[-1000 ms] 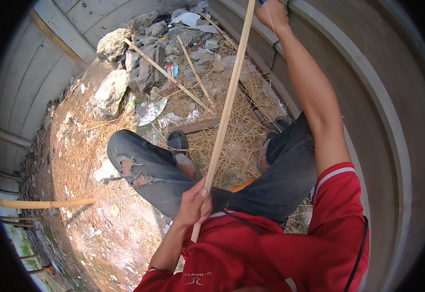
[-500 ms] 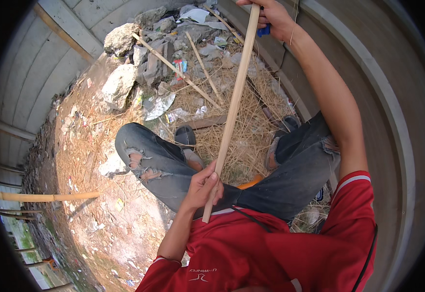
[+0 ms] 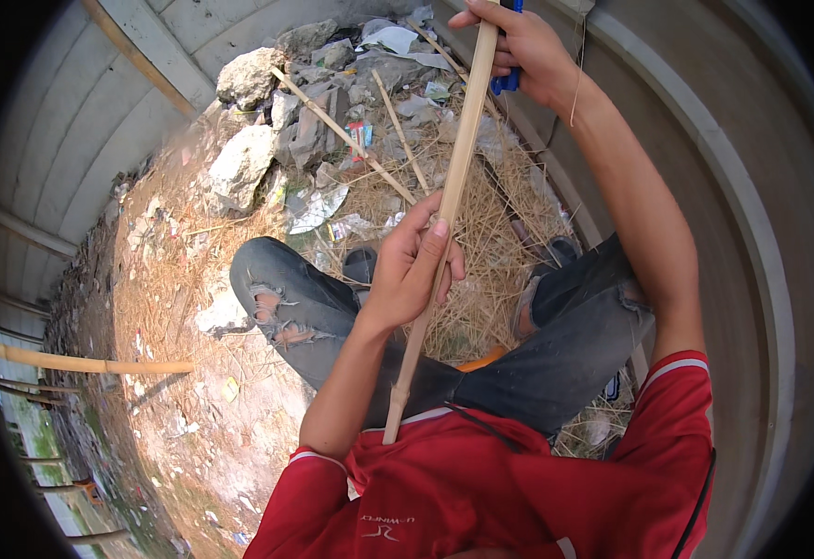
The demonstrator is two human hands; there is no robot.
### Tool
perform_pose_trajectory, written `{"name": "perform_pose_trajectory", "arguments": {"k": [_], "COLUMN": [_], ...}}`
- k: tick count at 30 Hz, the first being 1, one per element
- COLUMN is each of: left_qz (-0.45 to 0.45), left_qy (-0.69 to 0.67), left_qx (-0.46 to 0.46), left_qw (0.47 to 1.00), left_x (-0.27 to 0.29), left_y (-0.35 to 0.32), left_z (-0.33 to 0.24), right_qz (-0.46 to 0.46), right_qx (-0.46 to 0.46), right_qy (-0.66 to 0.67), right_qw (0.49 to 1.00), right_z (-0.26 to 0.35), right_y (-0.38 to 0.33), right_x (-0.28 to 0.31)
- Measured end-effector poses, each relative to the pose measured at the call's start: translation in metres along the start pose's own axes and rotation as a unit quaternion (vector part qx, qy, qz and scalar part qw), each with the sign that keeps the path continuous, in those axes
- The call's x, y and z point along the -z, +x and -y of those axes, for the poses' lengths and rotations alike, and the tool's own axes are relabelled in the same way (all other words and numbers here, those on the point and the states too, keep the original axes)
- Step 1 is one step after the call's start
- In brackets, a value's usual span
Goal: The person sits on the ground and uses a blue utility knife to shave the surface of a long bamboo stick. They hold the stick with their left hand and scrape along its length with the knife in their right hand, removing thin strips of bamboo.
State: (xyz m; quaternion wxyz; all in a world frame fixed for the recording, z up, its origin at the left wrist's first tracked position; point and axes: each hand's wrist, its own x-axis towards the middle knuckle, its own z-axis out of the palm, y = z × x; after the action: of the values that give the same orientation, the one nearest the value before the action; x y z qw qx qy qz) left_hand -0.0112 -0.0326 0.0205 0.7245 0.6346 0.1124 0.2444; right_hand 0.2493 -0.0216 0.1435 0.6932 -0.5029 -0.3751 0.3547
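A long split bamboo strip (image 3: 468,140) slants from the top of the view down to my lap, its lower end with a knot resting by the hem of my red shirt. My left hand (image 3: 412,270) is closed round it at mid-length, thumb along the front. Near its upper end my right hand (image 3: 530,56) has its fingers about the strip. That same hand also holds a blue object (image 3: 508,78), mostly hidden by the fingers, so its kind cannot be told. The strip's topmost end is cut off by the frame.
My bent legs in torn dark jeans (image 3: 300,298) frame dry straw (image 3: 477,307) and shavings. Ahead lie rocks (image 3: 242,166), litter and thin bamboo sticks (image 3: 351,138). A bamboo pole (image 3: 90,359) juts in from the left. A corrugated wall (image 3: 752,233) curves close on the right.
My left hand has slid up the strip from near its lower end to mid-length. The strip's knotted lower part now shows below that hand. My right hand stays near the top.
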Motion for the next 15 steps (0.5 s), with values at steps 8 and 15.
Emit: {"name": "perform_pose_trajectory", "arguments": {"k": [8,15], "left_qz": [-0.056,-0.091], "left_qy": [0.06,0.041], "left_qx": [-0.044,-0.041], "left_qw": [0.996,0.994], "left_x": [-0.001,0.008], "left_y": [0.043,0.045], "left_z": [-0.025,-0.021], "right_qz": [-0.017,0.004], "right_qx": [0.197,0.172], "right_qy": [-0.45,-0.627], "right_qw": [0.871,0.759], "right_z": [-0.008,-0.05], "right_y": [-0.023,-0.055], "right_x": [0.022,-0.009]}}
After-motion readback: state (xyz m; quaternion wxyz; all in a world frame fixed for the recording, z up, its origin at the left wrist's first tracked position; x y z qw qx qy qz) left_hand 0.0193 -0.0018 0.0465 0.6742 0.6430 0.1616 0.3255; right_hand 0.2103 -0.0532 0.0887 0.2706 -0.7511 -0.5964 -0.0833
